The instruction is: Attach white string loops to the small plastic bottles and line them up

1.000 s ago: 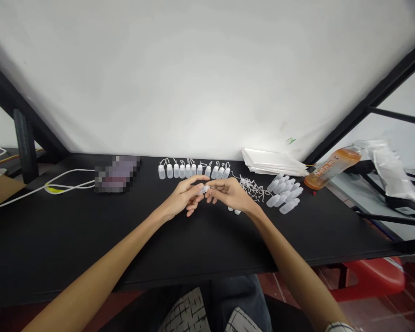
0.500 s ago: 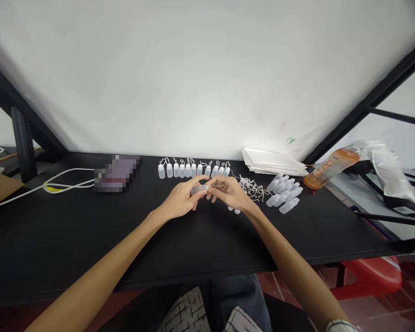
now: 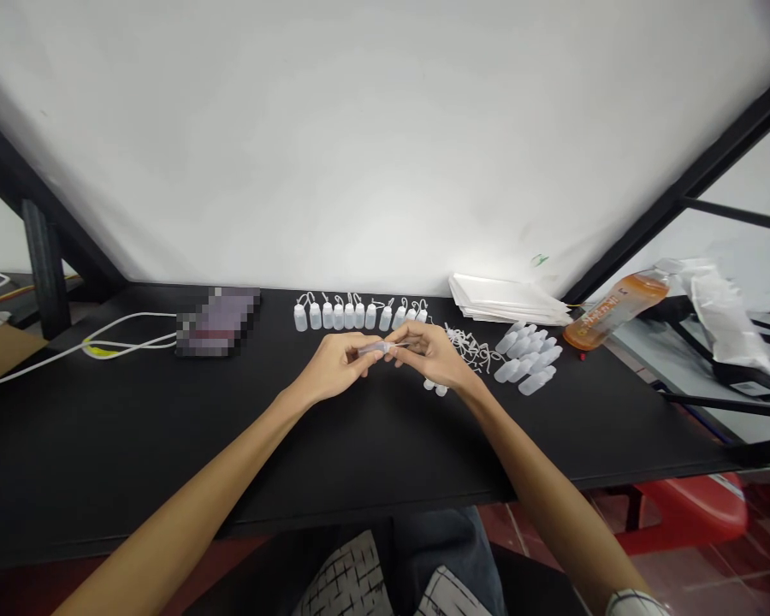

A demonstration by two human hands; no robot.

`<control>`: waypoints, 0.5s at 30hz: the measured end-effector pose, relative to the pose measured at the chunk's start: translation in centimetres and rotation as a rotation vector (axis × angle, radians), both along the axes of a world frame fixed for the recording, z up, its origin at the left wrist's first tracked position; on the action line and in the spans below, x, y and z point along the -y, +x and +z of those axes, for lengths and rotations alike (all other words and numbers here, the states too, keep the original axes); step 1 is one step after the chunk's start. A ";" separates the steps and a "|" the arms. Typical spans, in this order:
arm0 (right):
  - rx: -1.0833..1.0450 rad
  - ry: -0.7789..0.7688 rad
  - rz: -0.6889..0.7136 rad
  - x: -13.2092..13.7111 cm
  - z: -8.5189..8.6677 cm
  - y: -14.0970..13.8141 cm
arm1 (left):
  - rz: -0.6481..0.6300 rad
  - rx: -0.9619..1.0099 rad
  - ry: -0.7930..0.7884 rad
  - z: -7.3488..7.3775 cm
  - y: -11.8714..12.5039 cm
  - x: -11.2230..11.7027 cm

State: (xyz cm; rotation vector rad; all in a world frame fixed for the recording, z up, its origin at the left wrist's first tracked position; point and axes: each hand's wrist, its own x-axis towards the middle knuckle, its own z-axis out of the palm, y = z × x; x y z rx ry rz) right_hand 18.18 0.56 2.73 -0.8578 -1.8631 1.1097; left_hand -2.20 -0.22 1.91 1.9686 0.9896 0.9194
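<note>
My left hand (image 3: 334, 366) and my right hand (image 3: 429, 352) meet above the middle of the black table (image 3: 167, 428). Between their fingertips lies a small translucent white bottle (image 3: 373, 347), held sideways. The left fingers are closed round its body. The right fingers pinch at its right end, where a thin cap part shows. Behind the hands stands a row of several small capped bottles (image 3: 359, 315). A tangle of white cap loops (image 3: 468, 346) lies just right of my right hand.
A heap of uncapped small bottles (image 3: 527, 357) lies at the right, with two tiny caps (image 3: 435, 387) under my right wrist. A stack of white sheets (image 3: 506, 300), an orange drink bottle (image 3: 616, 309), a blurred flat object (image 3: 216, 322) and a white cable (image 3: 115, 342) rest farther out.
Both hands have risen slightly and closed in on the small bottle; the left fingers, spread a second ago, now curl round it. The rest of the table is unchanged.
</note>
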 end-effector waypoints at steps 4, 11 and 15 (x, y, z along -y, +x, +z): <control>-0.057 0.012 -0.029 -0.2 -0.2 -0.1 | 0.061 -0.020 0.088 -0.2 0.3 0.3; -0.122 0.006 -0.084 -0.1 -0.2 -0.4 | 0.099 0.006 0.178 -0.3 0.6 0.3; -0.161 -0.013 -0.098 -0.3 -0.5 -0.3 | 0.103 0.019 0.247 -0.7 0.7 0.2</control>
